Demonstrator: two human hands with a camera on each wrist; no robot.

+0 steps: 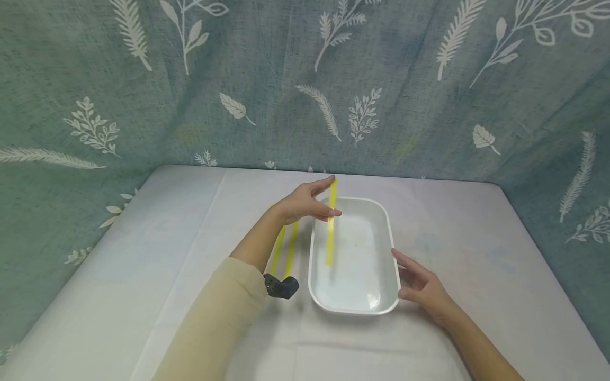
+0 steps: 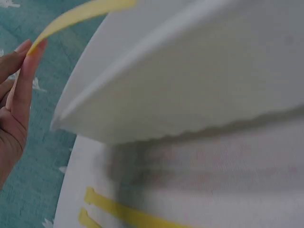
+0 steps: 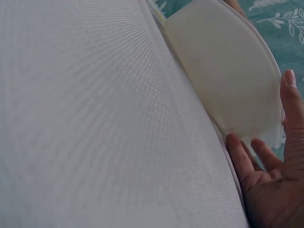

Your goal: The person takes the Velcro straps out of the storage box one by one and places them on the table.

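My left hand [image 1: 307, 202] pinches a narrow yellow strip [image 1: 330, 241] by its upper end, and the strip hangs down over the left part of a white rectangular tray [image 1: 359, 288]. In the left wrist view the strip [image 2: 78, 15] bends away from the fingertips in a curve. My right hand [image 1: 429, 293] holds the tray's right side. As the right wrist view shows, one digit lies along the rim while other fingertips [image 3: 234, 142] rest low against the outer wall. Inside the tray no objects show.
Two more yellow strips [image 1: 290, 248] lie side by side on the white-covered table [image 1: 190, 264], left of the tray and partly behind the left forearm. A black wrist device [image 1: 281, 287] sits on the left wrist. Behind the table hangs a leaf-patterned curtain [image 1: 267, 69].
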